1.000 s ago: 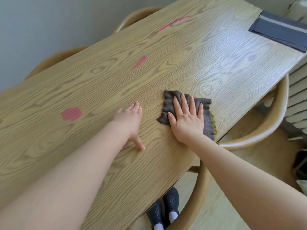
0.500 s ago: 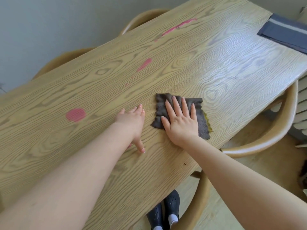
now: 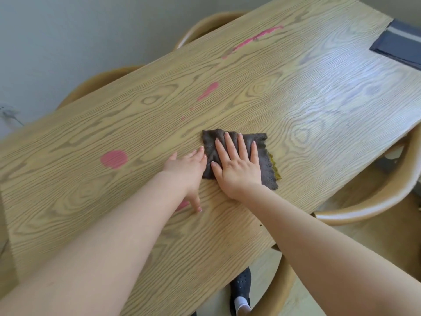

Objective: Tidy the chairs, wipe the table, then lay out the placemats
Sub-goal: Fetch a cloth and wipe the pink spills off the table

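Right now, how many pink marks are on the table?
4, perhaps more: a round spot left of the hands, a short streak mid-table, a long smear at the far edge, and one partly hidden under the left hand.

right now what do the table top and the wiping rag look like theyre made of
Table top: wood or a wood-look veneer, going by the bold printed-looking grain; smooth satin finish, with a pale sheen toward the far right.
Rag under the right hand: soft dark grey cloth, likely microfibre, with a fuzzy nap, wavy edges and a yellow underside.

Bare table [image 3: 296,92] ahead — placemats [image 3: 401,45] far right.
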